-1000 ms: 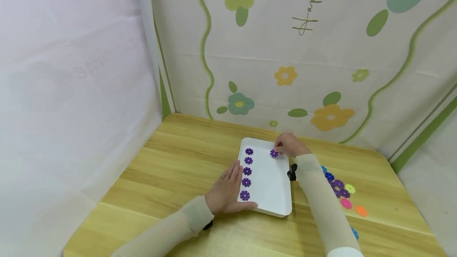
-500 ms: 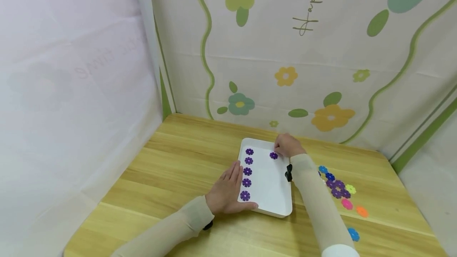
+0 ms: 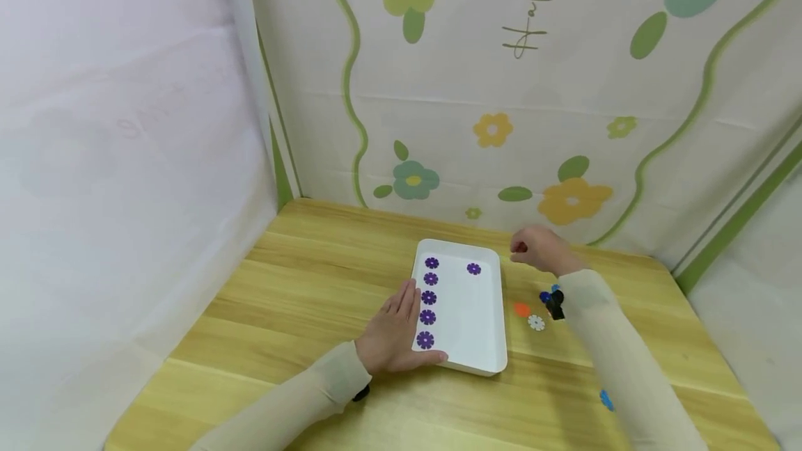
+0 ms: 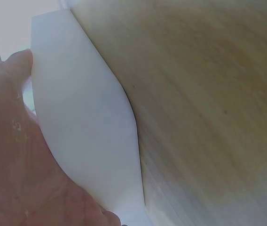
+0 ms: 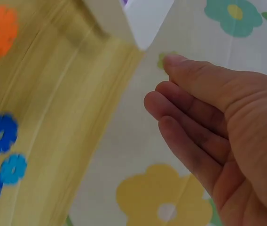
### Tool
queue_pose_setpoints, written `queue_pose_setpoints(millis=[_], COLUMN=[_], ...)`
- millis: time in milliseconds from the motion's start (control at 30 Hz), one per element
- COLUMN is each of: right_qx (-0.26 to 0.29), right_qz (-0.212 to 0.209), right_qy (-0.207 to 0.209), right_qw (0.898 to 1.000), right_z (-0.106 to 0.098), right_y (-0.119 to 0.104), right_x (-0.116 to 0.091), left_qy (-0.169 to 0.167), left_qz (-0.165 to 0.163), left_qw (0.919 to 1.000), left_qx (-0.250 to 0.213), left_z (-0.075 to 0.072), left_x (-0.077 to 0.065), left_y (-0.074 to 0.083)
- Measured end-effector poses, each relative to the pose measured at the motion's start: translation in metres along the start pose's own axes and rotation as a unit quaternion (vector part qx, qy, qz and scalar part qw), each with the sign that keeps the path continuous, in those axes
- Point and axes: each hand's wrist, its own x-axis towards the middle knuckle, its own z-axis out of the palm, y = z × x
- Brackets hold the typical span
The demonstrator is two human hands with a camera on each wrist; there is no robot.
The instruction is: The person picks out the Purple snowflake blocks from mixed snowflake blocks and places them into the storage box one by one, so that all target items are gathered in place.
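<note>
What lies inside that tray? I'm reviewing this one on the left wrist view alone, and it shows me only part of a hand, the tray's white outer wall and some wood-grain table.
Observer: The head view shows six purple flower-shaped discs in the white rectangular tray: five lined up along the person's left side, one near the far right corner.
Operator: Is the other hand holding anything?
Observer: Nothing shows between the fingers of the person's right hand in the right wrist view.
Operator: Any pieces outside the tray?
Observer: Yes, in the head view an orange flower-shaped disc lies on the wood-grain table, just right of the tray.
</note>
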Motion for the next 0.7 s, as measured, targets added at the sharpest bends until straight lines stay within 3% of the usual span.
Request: queue_pose_setpoints(millis=[133,367,500,600,700], right_qx=[0.001,-0.007,-0.027,-0.029,-0.021], right_qz=[0.005,0.009,0.005,0.023,0.046], right_qy=[-0.013,-0.025,-0.035,-0.048,-0.060], right_qw=[1.000,1.000,0.999,0.998,0.997], right_z=[-0.007,-0.006,-0.002,0.004,0.013], right_y=[0.014,0.043,0.057,0.067,0.079], right_x=[-0.023,-0.063,-0.084,-0.100,-0.112], left_qy=[0.001,0.020,0.015,0.012,0.022], left_qz=[-0.002,0.002,0.002,0.002,0.003], left_qw=[1.0000,0.9998,0.9999,0.9999,0.9997], left_qx=[-0.005,0.000,-0.007,-0.003,0.008], left_z=[-0.002,0.014,0.008,0.008,0.017], left_x=[-0.002,0.001,0.000,0.001,0.003], left_y=[0.000,-0.007,-0.005,-0.004,-0.007])
